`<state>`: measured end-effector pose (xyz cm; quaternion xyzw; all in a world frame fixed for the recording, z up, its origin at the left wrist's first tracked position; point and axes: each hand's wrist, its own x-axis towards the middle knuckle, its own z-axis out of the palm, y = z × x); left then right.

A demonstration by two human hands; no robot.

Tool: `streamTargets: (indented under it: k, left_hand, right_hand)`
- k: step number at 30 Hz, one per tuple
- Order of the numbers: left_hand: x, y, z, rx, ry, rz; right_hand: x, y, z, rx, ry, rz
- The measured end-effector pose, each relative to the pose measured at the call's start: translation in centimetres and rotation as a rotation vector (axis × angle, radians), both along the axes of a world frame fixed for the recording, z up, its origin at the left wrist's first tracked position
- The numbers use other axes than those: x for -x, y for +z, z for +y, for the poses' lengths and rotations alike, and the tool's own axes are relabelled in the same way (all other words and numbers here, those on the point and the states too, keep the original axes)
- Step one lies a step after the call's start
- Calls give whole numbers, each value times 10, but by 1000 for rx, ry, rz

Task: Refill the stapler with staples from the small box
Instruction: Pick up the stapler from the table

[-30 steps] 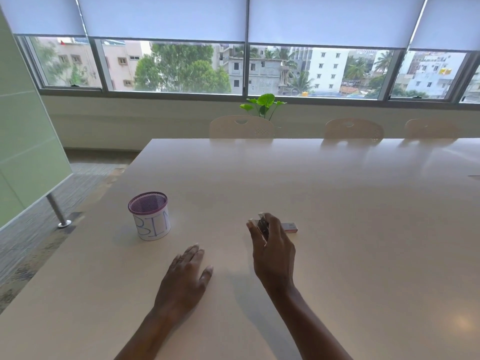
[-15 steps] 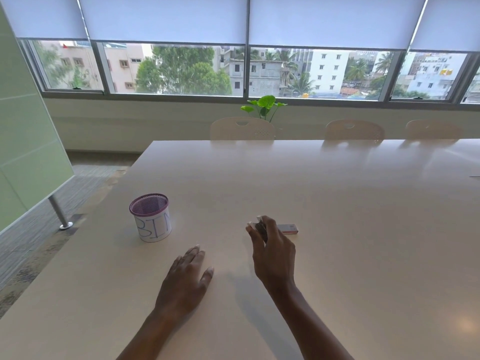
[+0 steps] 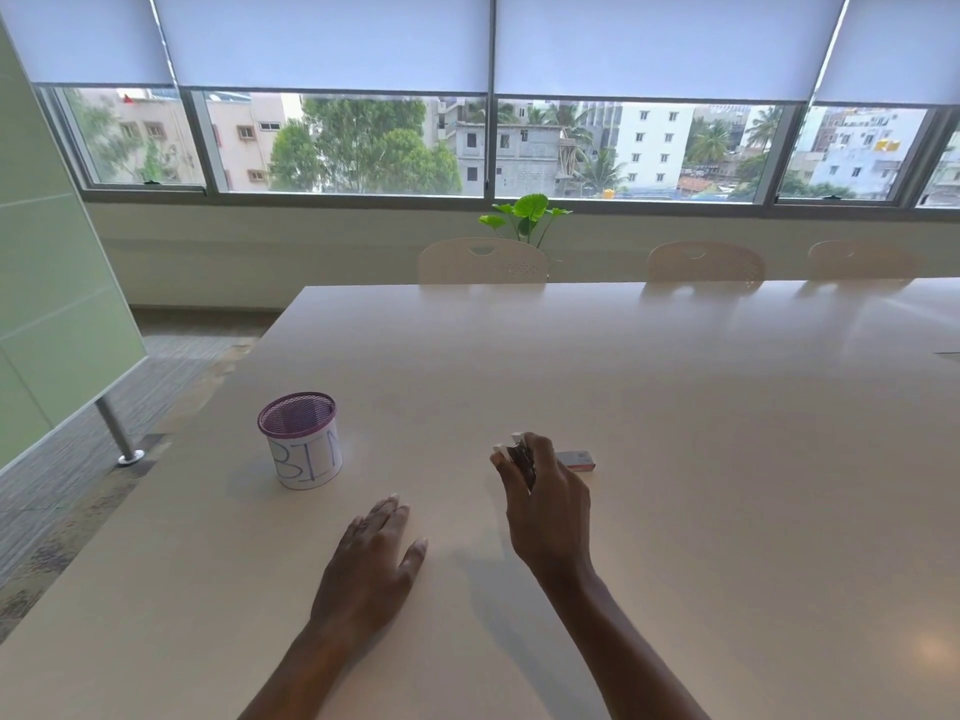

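My right hand is curled around a small dark stapler, thumb on its left side and fingers on its right; most of the stapler is hidden behind the hand. Just right of the fingers a small white and red staple box lies flat on the table. Palm down on the table, to the left and nearer me, rests my left hand, fingers spread and holding nothing.
A purple mesh cup wrapped in paper marked "BIN" stands on the table to the left. Three chairs line the far edge, with a green plant behind them. The table's left edge drops to the floor.
My right hand has closed a little tighter around the stapler. The left hand has stayed flat on the table.
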<state>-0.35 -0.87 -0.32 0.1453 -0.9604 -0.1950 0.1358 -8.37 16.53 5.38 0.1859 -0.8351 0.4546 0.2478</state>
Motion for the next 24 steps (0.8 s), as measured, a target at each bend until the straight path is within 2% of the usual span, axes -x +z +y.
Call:
streamTargets:
  k: [6,9,17,19,24]
  left_hand:
    - [0,0,0,-1,2,3]
    - [0,-2,-1,-3,4,8]
    - [0,-1,-1,3,2,11]
    - [0,-1,-1,-2,3,10]
    - [0,3,0,-37,9,32]
  right_hand:
    - [-1,4,0,42,32,-45]
    - [1,1,1,4,29,1]
    - [2,-1,2,-33,44,-39]
    - [2,-1,1,-14,68,-91]
    - [5,-3,-2,180,223,-327]
